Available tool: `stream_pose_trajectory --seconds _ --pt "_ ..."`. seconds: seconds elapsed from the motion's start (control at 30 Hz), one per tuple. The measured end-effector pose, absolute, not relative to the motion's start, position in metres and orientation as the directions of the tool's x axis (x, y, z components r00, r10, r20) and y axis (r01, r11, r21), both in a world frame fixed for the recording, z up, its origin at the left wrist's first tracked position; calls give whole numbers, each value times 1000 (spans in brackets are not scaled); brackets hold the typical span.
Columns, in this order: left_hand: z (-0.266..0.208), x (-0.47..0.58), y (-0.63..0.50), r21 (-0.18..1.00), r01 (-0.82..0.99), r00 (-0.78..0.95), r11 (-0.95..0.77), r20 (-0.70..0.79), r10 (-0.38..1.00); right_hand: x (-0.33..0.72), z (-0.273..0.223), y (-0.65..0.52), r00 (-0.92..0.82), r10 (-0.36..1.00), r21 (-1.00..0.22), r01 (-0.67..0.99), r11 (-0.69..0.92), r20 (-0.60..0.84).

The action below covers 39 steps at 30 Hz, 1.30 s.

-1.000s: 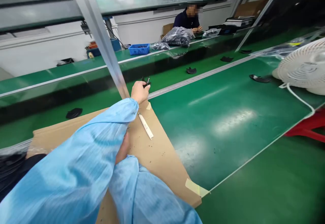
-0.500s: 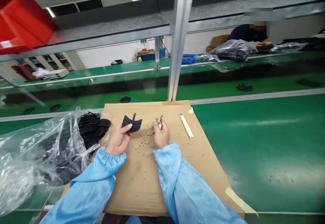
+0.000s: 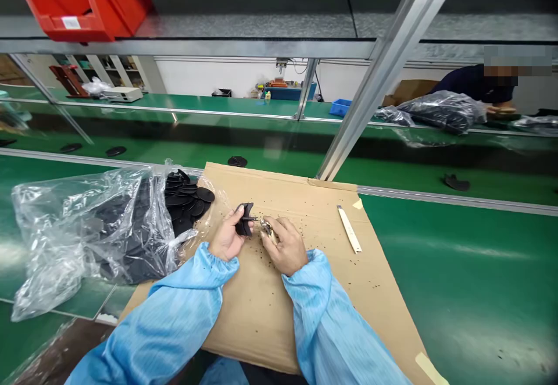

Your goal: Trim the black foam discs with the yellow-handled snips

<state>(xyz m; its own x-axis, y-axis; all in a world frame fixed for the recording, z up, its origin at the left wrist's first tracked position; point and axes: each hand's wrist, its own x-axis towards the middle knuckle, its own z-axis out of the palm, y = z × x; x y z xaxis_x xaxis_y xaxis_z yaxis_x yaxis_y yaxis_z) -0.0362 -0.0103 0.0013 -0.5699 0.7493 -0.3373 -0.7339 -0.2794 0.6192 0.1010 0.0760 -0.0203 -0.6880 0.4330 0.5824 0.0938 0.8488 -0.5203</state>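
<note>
My left hand [image 3: 227, 235] is closed on a black curved plastic part [image 3: 244, 220], pinched between thumb and fingers. A thin stem on the part points right, towards my other hand. My right hand [image 3: 285, 245] is wrapped round a small pair of metal nippers [image 3: 267, 228] with pale handles. The tool's jaws are at the stem's tip; whether they touch it I cannot tell. Tiny black bits lie scattered over the cardboard sheet [image 3: 244, 321] under both hands. On the left, a clear plastic bag [image 3: 131, 222] spills out several black rounded parts [image 3: 187, 199].
A cream-handled utility knife [image 3: 349, 229] lies on the cardboard at right. Behind stand a slanting metal post [image 3: 387, 77] and a shelf with a red bin [image 3: 87, 7]. Black parts [image 3: 238, 161] rest on the green surface beyond. A co-worker [image 3: 475, 82] sits at far right.
My two hands have come together, bringing the nippers to the part's stem. The part has turned so its stem points right instead of up. The camera view has tilted and shifted.
</note>
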Motion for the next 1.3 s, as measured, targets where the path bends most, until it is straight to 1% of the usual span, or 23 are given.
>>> stream_pose_trajectory --seconds 0.1,0.23,0.33,0.43,0.5,0.67,0.73,0.8,0.9,1.07,1.3 --pt "-1 -35 -10 620 -731 -569 -286 -322 757 101 -20 76 -693 421 -501 99 860 585" --pt "-5 -35 -9 614 -690 -632 -383 -252 733 101 -20 75 -693 408 -492 88 866 594" --pt "-4 -34 -8 602 -667 -656 -438 -197 729 101 -21 74 -675 442 -510 113 853 591" --pt "-4 -33 -10 620 -638 -668 -458 -150 729 102 -21 76 -654 506 -555 156 817 562" --pt "-4 -33 -11 647 -618 -674 -447 -143 725 104 -19 79 -675 530 -591 170 788 513" --pt "-5 -34 -12 733 -536 -703 -418 -113 702 109 -12 88 -793 510 -728 128 674 333" --pt "-6 -34 -12 770 -484 -725 -416 -86 684 111 -11 90 -801 519 -778 111 618 298" --pt "-7 -35 -12 803 -440 -732 -402 -62 678 113 -11 91 -805 520 -803 97 588 284" --pt "-10 -35 -12 836 -396 -729 -381 -34 683 114 -10 91 -819 499 -799 86 595 283" --pt "-12 -36 -13 848 -359 -726 -390 9 687 114 -9 91 -828 490 -792 97 602 272" --pt "-11 -35 -14 852 -356 -727 -384 6 687 115 -4 88 -831 501 -797 125 591 242"
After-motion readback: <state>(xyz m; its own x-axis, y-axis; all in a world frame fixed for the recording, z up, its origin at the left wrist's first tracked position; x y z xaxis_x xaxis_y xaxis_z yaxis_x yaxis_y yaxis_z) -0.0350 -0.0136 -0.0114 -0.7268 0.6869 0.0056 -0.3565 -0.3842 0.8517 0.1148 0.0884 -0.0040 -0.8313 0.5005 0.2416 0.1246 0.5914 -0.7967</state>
